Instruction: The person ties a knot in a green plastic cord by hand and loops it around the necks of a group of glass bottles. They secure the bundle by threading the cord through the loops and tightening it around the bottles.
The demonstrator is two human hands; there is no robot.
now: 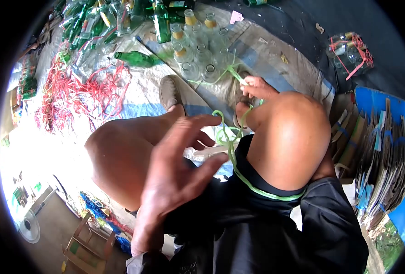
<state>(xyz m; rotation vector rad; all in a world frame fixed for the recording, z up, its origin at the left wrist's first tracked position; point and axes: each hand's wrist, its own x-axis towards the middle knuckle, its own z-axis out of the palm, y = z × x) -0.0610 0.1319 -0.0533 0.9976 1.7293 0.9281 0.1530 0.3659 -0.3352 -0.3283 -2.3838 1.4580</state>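
My right hand (260,87) is closed around a light green plastic string (233,72), beside my right knee. From that hand one part of the string reaches to the near side of a tight group of clear glass bottles (201,51) standing upright on the ground sheet. Another stretch hangs in loose loops between my legs and lies across my right thigh. My left hand (179,150) is raised above my lap, thumb and fingers apart. Its fingertips are close to the string's loops, and nothing shows in its grip.
Green and clear bottles (90,23) are heaped at the far left, with one green bottle (135,58) lying nearer. Tangled red string (79,93) covers the left. A tied bottle bundle (350,55) lies far right. Stacked flattened cardboard (381,155) stands at the right.
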